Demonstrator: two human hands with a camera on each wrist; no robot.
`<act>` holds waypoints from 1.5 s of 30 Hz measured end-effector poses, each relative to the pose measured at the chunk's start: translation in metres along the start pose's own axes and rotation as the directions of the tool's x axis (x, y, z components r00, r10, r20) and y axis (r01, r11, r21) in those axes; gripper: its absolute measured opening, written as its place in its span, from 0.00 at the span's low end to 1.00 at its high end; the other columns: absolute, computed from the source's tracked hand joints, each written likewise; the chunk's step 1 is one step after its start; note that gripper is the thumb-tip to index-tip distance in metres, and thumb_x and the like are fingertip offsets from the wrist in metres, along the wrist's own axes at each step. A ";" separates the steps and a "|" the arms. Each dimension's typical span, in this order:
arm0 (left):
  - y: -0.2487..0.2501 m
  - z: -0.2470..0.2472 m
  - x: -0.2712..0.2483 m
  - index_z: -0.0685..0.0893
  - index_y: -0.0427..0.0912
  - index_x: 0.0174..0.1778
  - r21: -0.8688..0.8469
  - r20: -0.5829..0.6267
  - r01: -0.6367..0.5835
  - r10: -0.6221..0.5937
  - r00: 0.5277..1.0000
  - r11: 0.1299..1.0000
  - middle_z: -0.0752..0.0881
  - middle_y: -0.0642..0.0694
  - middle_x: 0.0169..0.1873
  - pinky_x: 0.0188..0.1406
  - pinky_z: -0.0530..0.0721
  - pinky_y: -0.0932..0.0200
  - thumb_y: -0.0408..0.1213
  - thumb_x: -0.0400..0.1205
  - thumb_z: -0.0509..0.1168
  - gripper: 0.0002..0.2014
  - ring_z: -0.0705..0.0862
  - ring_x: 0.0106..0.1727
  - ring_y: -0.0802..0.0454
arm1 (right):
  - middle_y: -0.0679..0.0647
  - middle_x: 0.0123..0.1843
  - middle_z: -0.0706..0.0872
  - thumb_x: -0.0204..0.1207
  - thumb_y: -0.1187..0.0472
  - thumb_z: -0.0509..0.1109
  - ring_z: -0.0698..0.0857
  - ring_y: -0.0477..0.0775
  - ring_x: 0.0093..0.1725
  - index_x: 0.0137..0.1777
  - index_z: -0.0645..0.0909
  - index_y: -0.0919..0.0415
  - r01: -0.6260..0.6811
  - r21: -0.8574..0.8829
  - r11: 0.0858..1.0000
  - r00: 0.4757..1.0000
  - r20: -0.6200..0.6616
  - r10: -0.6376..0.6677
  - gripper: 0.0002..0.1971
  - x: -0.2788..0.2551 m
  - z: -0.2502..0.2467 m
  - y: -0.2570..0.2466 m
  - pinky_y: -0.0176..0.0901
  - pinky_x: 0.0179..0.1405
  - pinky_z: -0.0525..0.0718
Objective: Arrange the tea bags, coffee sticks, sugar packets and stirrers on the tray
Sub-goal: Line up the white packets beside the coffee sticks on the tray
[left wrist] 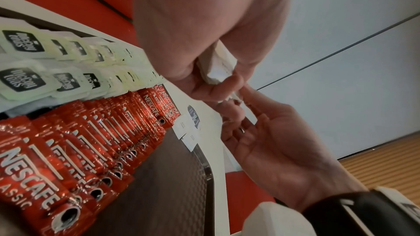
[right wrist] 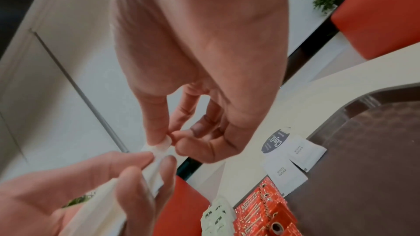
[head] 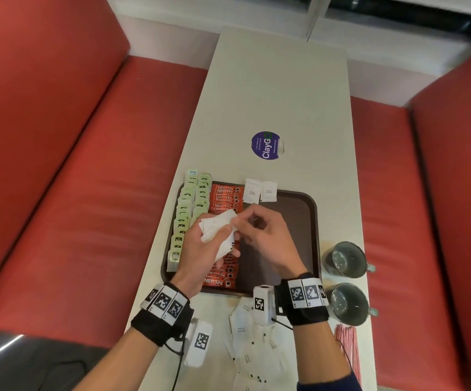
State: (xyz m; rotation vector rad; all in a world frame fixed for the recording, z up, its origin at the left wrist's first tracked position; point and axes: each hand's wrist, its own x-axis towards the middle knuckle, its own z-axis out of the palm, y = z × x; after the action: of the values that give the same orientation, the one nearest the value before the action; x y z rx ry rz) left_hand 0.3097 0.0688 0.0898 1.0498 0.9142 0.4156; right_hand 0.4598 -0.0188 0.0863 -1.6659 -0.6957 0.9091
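A brown tray (head: 310, 221) lies on the white table. Two rows of green tea bags (head: 184, 215) fill its left edge, with a column of red coffee sticks (head: 225, 197) beside them. Two white sugar packets (head: 259, 190) lie at the tray's far rim. My left hand (head: 208, 244) grips a stack of white sugar packets (head: 217, 224) above the coffee sticks. My right hand (head: 259, 230) pinches the top packet's corner (right wrist: 164, 144) between thumb and forefinger. Loose sugar packets (head: 256, 348) lie near me, and red stirrers (head: 347, 345) at the right edge.
Two grey mugs (head: 345, 259) (head: 350, 304) stand right of the tray. A round purple sticker (head: 266, 145) marks the table's middle. Red bench seats (head: 87, 165) flank the table on both sides. The tray's right half (head: 285, 249) is bare.
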 end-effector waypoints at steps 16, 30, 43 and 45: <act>0.003 0.006 0.000 0.86 0.47 0.72 -0.220 -0.017 0.050 -0.055 0.998 0.974 0.94 0.37 0.60 0.29 0.73 0.57 0.50 0.90 0.71 0.17 0.90 0.43 0.45 | 0.52 0.59 0.95 0.81 0.77 0.78 0.93 0.56 0.63 0.48 0.95 0.61 0.115 0.001 0.993 0.993 -0.019 -0.115 0.10 -0.021 -0.025 0.000 0.58 0.68 0.91; 0.000 0.013 0.001 0.85 0.52 0.70 -0.101 -0.142 -0.035 0.020 0.990 0.994 0.96 0.47 0.55 0.28 0.83 0.60 0.37 0.82 0.82 0.22 0.95 0.52 0.46 | 0.57 0.46 0.96 0.83 0.64 0.84 0.97 0.59 0.48 0.59 0.90 0.58 -0.048 0.051 0.998 0.997 -0.058 0.051 0.08 -0.028 -0.031 0.007 0.57 0.57 0.95; -0.008 0.020 -0.003 0.85 0.50 0.69 -0.059 -0.079 0.010 -0.014 0.997 0.998 0.96 0.46 0.55 0.27 0.79 0.59 0.36 0.82 0.82 0.21 0.92 0.40 0.47 | 0.60 0.55 0.95 0.86 0.62 0.80 0.95 0.64 0.56 0.58 0.92 0.60 0.010 0.170 0.985 0.981 -0.195 0.023 0.04 -0.016 -0.027 0.001 0.59 0.53 0.95; -0.007 0.023 -0.003 0.86 0.51 0.68 -0.079 -0.087 0.007 -0.014 0.996 0.997 0.96 0.47 0.54 0.28 0.79 0.59 0.37 0.82 0.82 0.20 0.93 0.41 0.48 | 0.55 0.58 0.97 0.83 0.64 0.83 0.96 0.56 0.58 0.62 0.91 0.60 0.016 0.188 0.982 0.976 -0.215 0.025 0.10 -0.016 -0.023 -0.004 0.48 0.56 0.94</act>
State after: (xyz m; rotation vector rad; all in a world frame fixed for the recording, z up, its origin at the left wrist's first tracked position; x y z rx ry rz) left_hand 0.3261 0.0505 0.0896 0.9609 0.9734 0.4880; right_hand 0.4704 -0.0428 0.0967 -1.5676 -0.4432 0.7576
